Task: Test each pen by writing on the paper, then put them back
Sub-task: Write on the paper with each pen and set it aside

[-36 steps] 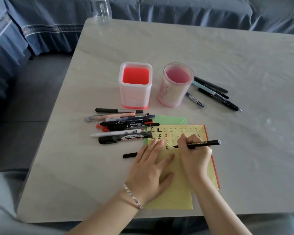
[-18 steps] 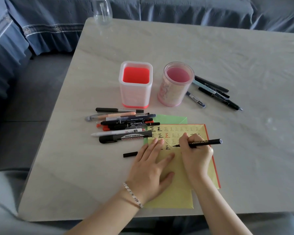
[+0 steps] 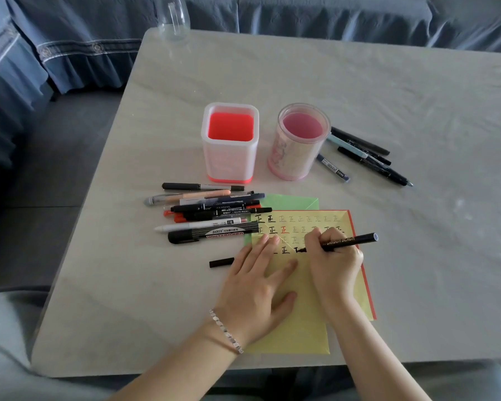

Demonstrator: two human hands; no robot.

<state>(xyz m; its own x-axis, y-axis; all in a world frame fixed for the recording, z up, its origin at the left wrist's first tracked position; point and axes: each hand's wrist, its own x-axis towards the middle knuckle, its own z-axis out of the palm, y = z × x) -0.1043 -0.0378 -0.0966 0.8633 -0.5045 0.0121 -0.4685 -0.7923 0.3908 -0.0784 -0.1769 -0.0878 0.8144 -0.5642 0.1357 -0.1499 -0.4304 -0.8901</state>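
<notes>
Gripping a black pen [image 3: 347,243] w/ curled fingers, R hand [image 3: 334,267] keeps the tip on the yellow paper [image 3: 301,328], near the table's [image 3: 359,82] front edge. L hand [image 3: 258,285] lies flat on the paper, fingers straight & spread. Pen cap [image 3: 222,262] sits just left of it. Pen pile [image 3: 211,212] lies left of the paper; red holder [image 3: 230,143] & pink holder [image 3: 298,143] stand mid-table.

Right hand [image 3: 334,264] gripping black pen [image 3: 349,242], tip on yellow paper [image 3: 304,322]; left hand [image 3: 258,282] flat beside it

Bare forearms [image 3: 174,369] and a bracelet
A silver, flat-linked bracelet [image 3: 225,331] rings the wrist behind the left hand [image 3: 255,285].
</notes>
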